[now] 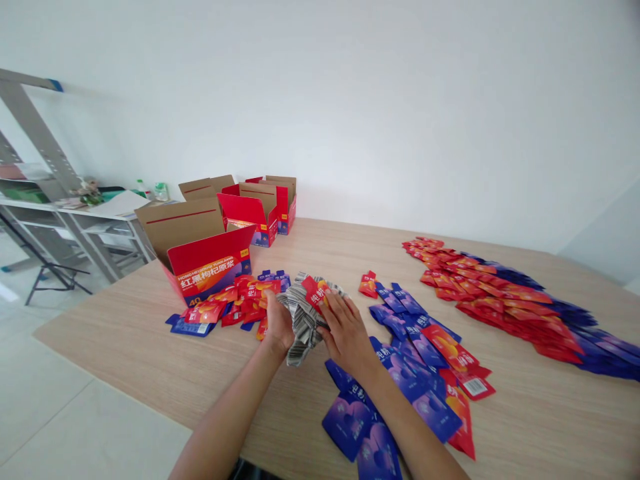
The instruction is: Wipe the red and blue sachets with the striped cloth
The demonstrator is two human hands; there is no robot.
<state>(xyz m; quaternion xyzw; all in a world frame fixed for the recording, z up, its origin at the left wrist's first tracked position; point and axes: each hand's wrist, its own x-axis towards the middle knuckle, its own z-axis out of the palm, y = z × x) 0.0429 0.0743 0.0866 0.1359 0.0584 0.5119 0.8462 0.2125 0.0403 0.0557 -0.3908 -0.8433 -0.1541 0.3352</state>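
Handling sachets on the pale wooden table (330, 247) goes best with both arms carried above whatever lies on it. Long red and blue rows (510, 310) fan out at the far right, well apart from the hands, and are best left undisturbed. Nearer, loose blue sachets (400, 383) with some red ones among them lie around the right forearm, so that arm is best lifted enough not to drag any. At the left an open red carton (213, 270) stands upright, a mixed heap (247, 300) at its front, just beside the left hand (279, 323); a careful wrist avoids bumping it. Between these groups is the striped cloth (304, 333), bunched. The left hand grasps it from the left, though most of its fingers are hidden behind the folds. The right hand (347, 330) reaches over from the other side, fingers extended across cloth and packet; whether they pinch or merely press, I cannot tell. The red sachet (313, 293) lies against the top of the cloth, between the hands. Wiping seems to be the step, and I judge it wants light, even pressure with cloth backing the packet, so its corners do not crease.
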